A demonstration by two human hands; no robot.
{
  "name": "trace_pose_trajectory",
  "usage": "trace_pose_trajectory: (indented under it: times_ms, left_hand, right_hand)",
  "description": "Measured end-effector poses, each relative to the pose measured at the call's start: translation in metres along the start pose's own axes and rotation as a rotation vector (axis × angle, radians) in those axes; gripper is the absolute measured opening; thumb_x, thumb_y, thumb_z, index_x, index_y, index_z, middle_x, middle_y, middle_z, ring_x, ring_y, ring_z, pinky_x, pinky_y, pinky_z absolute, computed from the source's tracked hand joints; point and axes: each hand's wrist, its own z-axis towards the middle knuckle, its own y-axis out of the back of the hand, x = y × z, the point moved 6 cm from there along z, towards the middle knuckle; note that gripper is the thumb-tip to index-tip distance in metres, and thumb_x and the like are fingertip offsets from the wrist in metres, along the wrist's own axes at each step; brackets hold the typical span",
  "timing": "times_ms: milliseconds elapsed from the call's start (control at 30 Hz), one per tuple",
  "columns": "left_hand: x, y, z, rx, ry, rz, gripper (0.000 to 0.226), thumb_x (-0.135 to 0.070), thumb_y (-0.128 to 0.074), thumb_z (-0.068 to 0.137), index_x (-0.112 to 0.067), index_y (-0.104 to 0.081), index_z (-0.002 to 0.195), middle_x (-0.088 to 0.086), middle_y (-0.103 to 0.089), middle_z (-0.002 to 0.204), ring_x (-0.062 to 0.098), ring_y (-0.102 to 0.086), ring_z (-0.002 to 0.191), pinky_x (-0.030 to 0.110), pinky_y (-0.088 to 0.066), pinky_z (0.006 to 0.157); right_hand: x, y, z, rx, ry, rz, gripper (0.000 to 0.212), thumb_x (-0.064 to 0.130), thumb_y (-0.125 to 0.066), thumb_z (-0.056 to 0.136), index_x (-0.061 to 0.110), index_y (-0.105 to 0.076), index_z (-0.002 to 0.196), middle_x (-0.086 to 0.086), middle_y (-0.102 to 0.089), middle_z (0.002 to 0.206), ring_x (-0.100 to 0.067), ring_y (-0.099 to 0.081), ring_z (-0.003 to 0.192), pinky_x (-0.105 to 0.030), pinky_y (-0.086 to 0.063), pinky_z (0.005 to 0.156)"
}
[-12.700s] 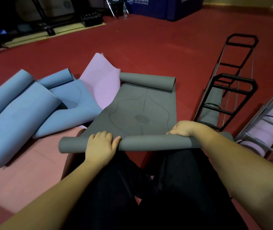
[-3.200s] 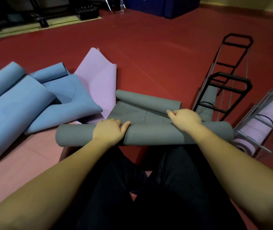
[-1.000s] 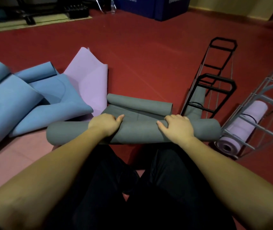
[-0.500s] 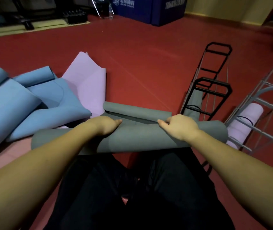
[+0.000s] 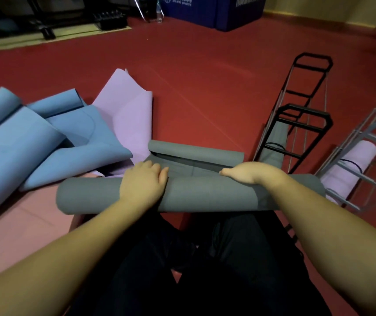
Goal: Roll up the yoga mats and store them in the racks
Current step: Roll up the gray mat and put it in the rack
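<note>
Two hands: both on top of the gray mat roll (image 5: pixel 205 193), lying crosswise in front of the knees.
Left hand (image 5: pixel 143 185): draped over the roll left of its middle, fingers curled over the far side, gripping it.
Right hand (image 5: pixel 249 175): laid over the roll's far edge right of the middle, fingers bent down behind it, holding it.
Gray mat: almost wholly rolled; short flat strip left beyond the hands, ending in a small curl (image 5: pixel 196 152) at the far end.
Handling: likely soft, spongy and fairly light; grippy surface; prone to spring open or telescope at the ends once let go.
Where to hold: palms spread apart over the thick roll, pressing down and forward; once closed, one hand round the middle for carrying.
Left of roll: loose blue mats (image 5: pixel 45 142) and a pink mat (image 5: pixel 130 115), heaped and unrolled on the red floor (image 5: pixel 205 76).
Right of roll: black rack (image 5: pixel 296 124) holding a gray roll, gray rack (image 5: pixel 365 160) holding a pink roll (image 5: pixel 351 165).
</note>
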Motion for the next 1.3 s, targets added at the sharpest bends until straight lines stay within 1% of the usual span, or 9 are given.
trace_pose_trajectory:
  times_ms: [267,367,433,500,567,667,867,1067,1300]
  left_hand:
    - [0.008,-0.023,-0.016,0.000,0.051,0.040,0.057,-0.054,-0.028,0.096,-0.014,-0.062,0.072,0.011,-0.063,0.074,0.035,-0.062,0.074,0.041,-0.042,0.072]
    - [0.007,-0.023,-0.005,0.061,0.049,0.019,0.068,-0.056,-0.019,0.094,-0.013,-0.068,0.073,0.011,-0.066,0.077,0.035,-0.064,0.080,0.040,-0.041,0.072]
    - [0.006,-0.021,0.001,0.072,0.039,0.024,0.075,-0.059,-0.012,0.091,-0.013,-0.070,0.077,0.010,-0.068,0.083,0.034,-0.064,0.086,0.039,-0.040,0.073]
    - [0.003,-0.021,0.004,0.063,0.022,0.028,0.077,-0.060,-0.009,0.090,-0.014,-0.070,0.080,0.009,-0.068,0.087,0.033,-0.064,0.089,0.039,-0.040,0.075]
    - [0.001,-0.021,0.005,0.059,0.012,0.045,0.072,-0.058,-0.014,0.094,-0.014,-0.071,0.082,0.009,-0.069,0.090,0.032,-0.063,0.092,0.039,-0.039,0.075]
    - [0.003,-0.024,0.014,0.109,0.029,0.054,0.062,-0.054,-0.025,0.102,-0.014,-0.071,0.090,0.011,-0.070,0.101,0.033,-0.063,0.098,0.038,-0.036,0.075]
    - [0.007,-0.026,0.020,0.178,0.075,-0.010,0.062,-0.054,-0.022,0.102,-0.015,-0.070,0.094,0.013,-0.069,0.106,0.033,-0.063,0.099,0.038,-0.043,0.081]
    - [0.003,-0.018,0.024,0.266,0.122,-0.036,0.071,-0.059,-0.018,0.101,-0.012,-0.071,0.105,0.016,-0.068,0.116,0.036,-0.062,0.107,0.040,-0.044,0.089]
    - [0.003,0.001,0.021,0.510,0.137,-0.097,0.070,-0.054,-0.019,0.104,-0.002,-0.058,0.131,0.023,-0.053,0.140,0.036,-0.051,0.128,0.040,-0.037,0.105]
  right_hand:
    - [0.006,-0.002,0.025,0.127,0.015,0.057,0.060,0.061,-0.029,0.100,0.022,-0.055,0.138,-0.007,-0.044,0.151,-0.027,-0.044,0.133,-0.037,-0.030,0.106]
    - [0.002,0.005,0.030,-0.071,0.008,-0.005,0.068,0.065,-0.024,0.099,0.018,-0.062,0.130,-0.011,-0.052,0.143,-0.029,-0.048,0.130,-0.038,-0.035,0.103]
    - [-0.002,0.009,0.030,-0.267,0.049,-0.022,0.060,0.062,-0.024,0.099,0.023,-0.069,0.107,-0.008,-0.066,0.113,-0.030,-0.058,0.113,-0.038,-0.043,0.086]
    - [-0.005,0.014,0.022,-0.449,0.088,-0.020,0.057,0.058,-0.026,0.101,0.022,-0.064,0.079,-0.001,-0.062,0.078,-0.030,-0.061,0.090,-0.036,-0.042,0.069]
    - [-0.006,0.016,0.013,-0.574,0.073,-0.029,0.060,0.055,-0.027,0.101,0.018,-0.060,0.068,-0.001,-0.058,0.066,-0.028,-0.058,0.075,-0.035,-0.040,0.060]
    - [-0.005,0.006,0.003,-0.635,0.035,-0.047,0.061,0.060,-0.028,0.098,0.018,-0.061,0.070,-0.002,-0.063,0.073,-0.028,-0.061,0.079,-0.033,-0.041,0.060]
    - [0.001,-0.024,-0.015,-0.729,0.057,-0.253,0.084,0.077,-0.010,0.081,0.021,-0.069,0.102,-0.002,-0.069,0.098,-0.026,-0.062,0.099,-0.037,-0.042,0.084]
    - [0.001,-0.008,-0.020,-0.709,0.067,-0.216,0.061,0.066,-0.027,0.094,0.017,-0.062,0.082,-0.004,-0.065,0.087,-0.027,-0.061,0.091,-0.036,-0.038,0.070]
    - [0.002,0.007,-0.029,-0.457,0.051,-0.157,0.074,0.074,-0.017,0.090,0.019,-0.068,0.085,-0.006,-0.064,0.091,-0.028,-0.062,0.090,-0.037,-0.049,0.073]
